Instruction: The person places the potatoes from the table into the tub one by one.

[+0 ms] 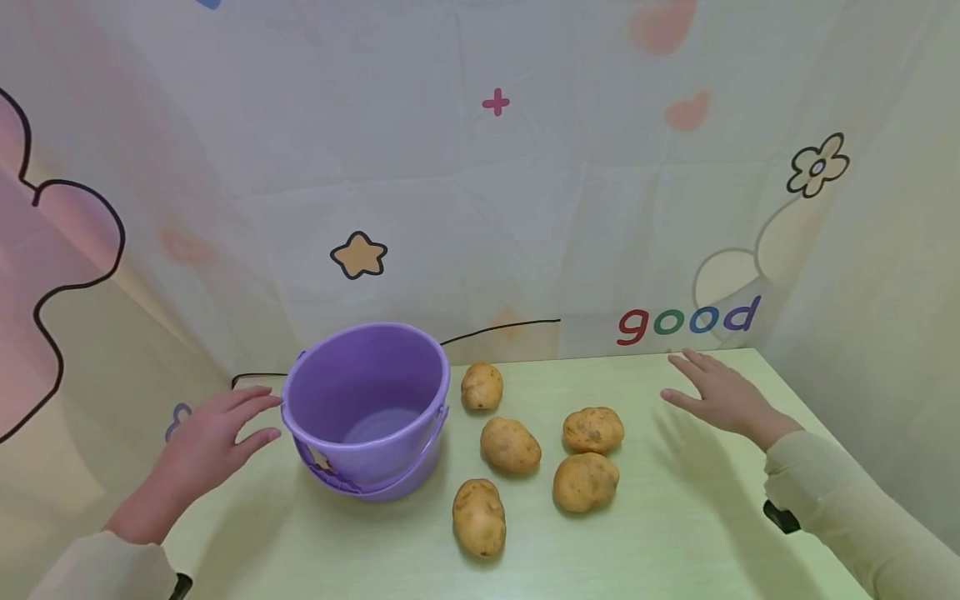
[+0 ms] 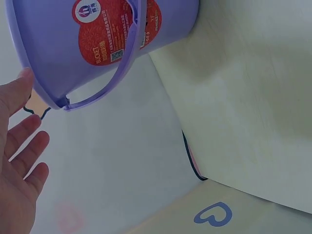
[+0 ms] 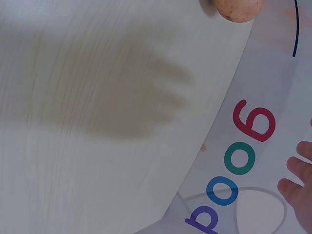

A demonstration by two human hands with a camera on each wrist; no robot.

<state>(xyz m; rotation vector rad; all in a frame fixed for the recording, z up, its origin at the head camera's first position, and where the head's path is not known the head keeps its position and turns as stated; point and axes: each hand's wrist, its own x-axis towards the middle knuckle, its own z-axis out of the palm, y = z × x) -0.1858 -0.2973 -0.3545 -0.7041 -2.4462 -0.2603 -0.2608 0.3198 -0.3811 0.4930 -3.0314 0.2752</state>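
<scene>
A purple bucket (image 1: 367,454) stands on the left half of the table, its handle hanging down in front. My left hand (image 1: 213,437) is at the bucket's left rim with fingers relaxed, fingertips right by the edge. In the left wrist view the bucket (image 2: 53,53) shows a red label, and the left hand (image 2: 19,161) holds nothing. My right hand (image 1: 720,396) hovers over the table's right side, fingers spread and holding nothing. Several potatoes lie between the hands: one at the back (image 1: 482,387), one at the front (image 1: 479,518), others around the middle, such as a potato (image 1: 587,482).
The pale green table (image 1: 675,533) ends at a printed cloth backdrop (image 1: 517,242) with "good" lettering (image 1: 690,322). Cloth also hangs along both sides. In the right wrist view a potato (image 3: 239,7) lies near the table's back edge.
</scene>
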